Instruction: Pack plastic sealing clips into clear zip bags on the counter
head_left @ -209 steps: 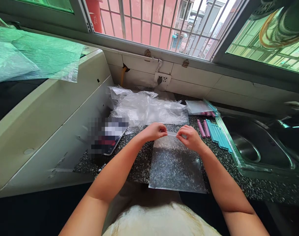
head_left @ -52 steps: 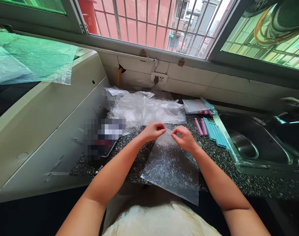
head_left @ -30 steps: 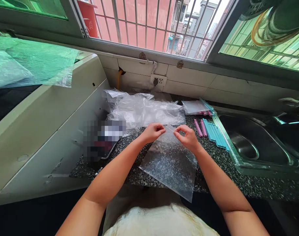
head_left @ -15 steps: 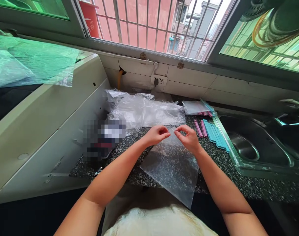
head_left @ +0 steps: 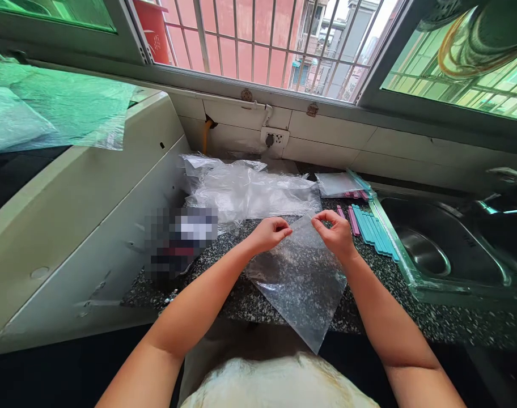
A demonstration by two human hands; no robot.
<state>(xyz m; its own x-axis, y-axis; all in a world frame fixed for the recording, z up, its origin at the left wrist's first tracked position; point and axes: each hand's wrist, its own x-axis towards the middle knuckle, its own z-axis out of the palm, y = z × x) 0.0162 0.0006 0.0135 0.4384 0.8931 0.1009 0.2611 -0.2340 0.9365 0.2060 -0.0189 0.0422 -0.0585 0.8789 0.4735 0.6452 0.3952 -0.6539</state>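
- Your left hand (head_left: 270, 233) and right hand (head_left: 335, 231) each pinch the top edge of the clear zip bag (head_left: 299, 277).
- The bag hangs tilted over the speckled counter (head_left: 386, 283) edge, one corner low.
- No readable writing on it.
- Teal and pink strips (head_left: 371, 229) lie just right, beside the sink (head_left: 437, 255).

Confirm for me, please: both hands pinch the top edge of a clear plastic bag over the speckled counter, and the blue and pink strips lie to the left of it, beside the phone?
Not quite. The head view shows the blue and pink strips lying to the right of the clear plastic bag, next to the sink, not beside the phone. The rest holds: left hand and right hand pinch its top edge over the speckled counter.
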